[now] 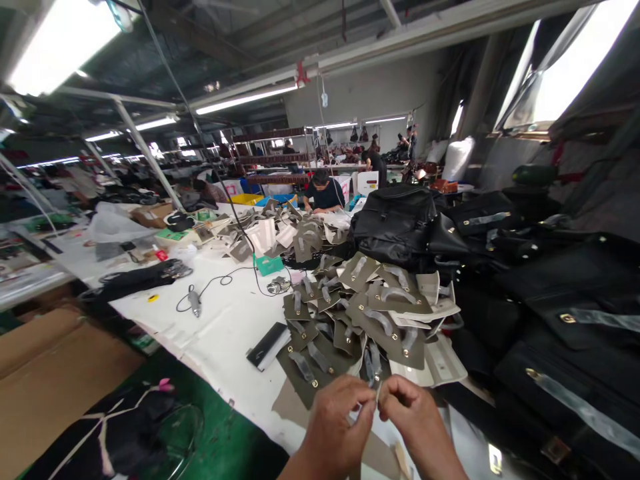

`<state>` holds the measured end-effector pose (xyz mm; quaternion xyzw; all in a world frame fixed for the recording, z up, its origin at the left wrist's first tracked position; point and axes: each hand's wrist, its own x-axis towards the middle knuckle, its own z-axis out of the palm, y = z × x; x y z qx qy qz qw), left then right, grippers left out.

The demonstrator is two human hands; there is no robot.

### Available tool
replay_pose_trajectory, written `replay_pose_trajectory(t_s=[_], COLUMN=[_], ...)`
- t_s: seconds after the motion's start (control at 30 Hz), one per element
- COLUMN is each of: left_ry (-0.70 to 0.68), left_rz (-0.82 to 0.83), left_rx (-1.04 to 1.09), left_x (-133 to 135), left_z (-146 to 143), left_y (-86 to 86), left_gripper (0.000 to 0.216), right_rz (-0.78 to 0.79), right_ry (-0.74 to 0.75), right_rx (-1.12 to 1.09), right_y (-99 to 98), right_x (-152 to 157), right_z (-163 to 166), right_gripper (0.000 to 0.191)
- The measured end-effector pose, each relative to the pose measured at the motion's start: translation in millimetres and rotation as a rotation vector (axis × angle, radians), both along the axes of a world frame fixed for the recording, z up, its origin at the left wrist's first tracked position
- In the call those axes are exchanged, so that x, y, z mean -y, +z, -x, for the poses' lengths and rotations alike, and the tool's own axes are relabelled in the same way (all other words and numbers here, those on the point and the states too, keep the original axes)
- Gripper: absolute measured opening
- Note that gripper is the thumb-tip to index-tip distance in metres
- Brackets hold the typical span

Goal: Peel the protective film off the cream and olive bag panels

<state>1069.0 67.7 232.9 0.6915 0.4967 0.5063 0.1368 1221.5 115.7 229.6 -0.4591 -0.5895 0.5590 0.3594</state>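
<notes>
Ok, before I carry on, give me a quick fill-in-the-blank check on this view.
1. The left hand and right hand come in from the ____ edge of the picture.
2. In the picture, the large heap of black bags lies to the ____ of the panels with handles.
3. The bare part of the tabletop is ____ in colour.
4. The floor beside the table is ____ in colour.

Missing words: bottom; right; white; green.
</notes>
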Motion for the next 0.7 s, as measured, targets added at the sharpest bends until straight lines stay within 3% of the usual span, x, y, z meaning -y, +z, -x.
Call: replay_pose_trajectory(t_s=[0.17, 0.3, 0.53, 0.7], left_ry=[0.032, 0.034, 0.068, 0.068], left_rz=[0.379, 0.571, 0.675, 0.702], left_rx=[0.119, 0.177, 0.207, 0.297], left_x=[3, 3, 5, 8], left_z=[2, 7, 8, 8], left_y=[2.1, 5.1, 9.2, 0.7], left_gripper=[0.017, 0.019, 0.020, 0.020], right_rz=[-0.096, -0.189, -0.322, -0.425], right_ry=[0.016, 0.012, 0.009, 0.005], right_rx=[0.081, 0.138, 0.224, 0.270], right_y=[-8.9, -13.4, -16.5, -13.5], right_x=[1, 5, 13, 20], right_z=[0, 2, 7, 9], right_gripper=[0.018, 0.019, 0.017, 0.019])
